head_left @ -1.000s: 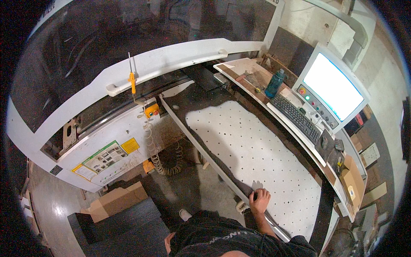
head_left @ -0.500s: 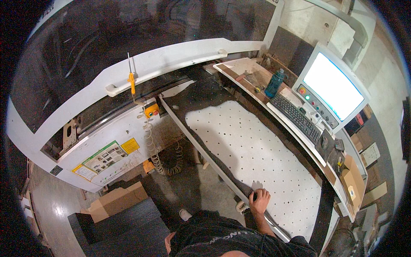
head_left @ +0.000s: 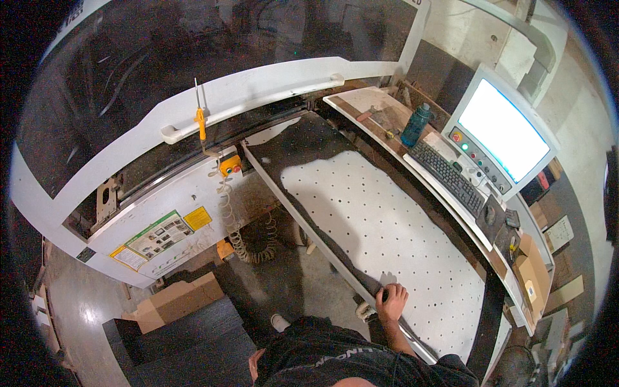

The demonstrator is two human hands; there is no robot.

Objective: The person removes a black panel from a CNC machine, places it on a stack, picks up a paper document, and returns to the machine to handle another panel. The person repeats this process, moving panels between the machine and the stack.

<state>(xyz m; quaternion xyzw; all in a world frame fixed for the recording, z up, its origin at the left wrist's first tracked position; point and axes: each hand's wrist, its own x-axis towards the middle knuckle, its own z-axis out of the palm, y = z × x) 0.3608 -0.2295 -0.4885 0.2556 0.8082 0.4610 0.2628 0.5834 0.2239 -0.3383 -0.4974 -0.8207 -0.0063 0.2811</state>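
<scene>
My right hand [head_left: 391, 303] rests at the near metal edge of a long table with a white perforated top [head_left: 380, 219]. Its fingers curl around a small dark rounded thing [head_left: 385, 295], mostly covered by the hand, whose kind I cannot make out. Only a sliver of my left hand [head_left: 255, 366] shows beside my dark shirt at the lower edge, with its fingers hidden. Dark, irregular borders surround the white part of the tabletop.
Ahead stands a large machine with a white handle bar [head_left: 258, 108]. A yellow air gun [head_left: 201, 124] hangs there above a coiled hose [head_left: 248, 251]. To the right are a blue bottle [head_left: 415, 126], a keyboard [head_left: 445, 177] and a lit monitor [head_left: 506, 129]. Dark stacked boards [head_left: 187, 342] lie lower left.
The view has shifted very slightly. My right hand stays at the same place on the table edge, its fingers still curled.
</scene>
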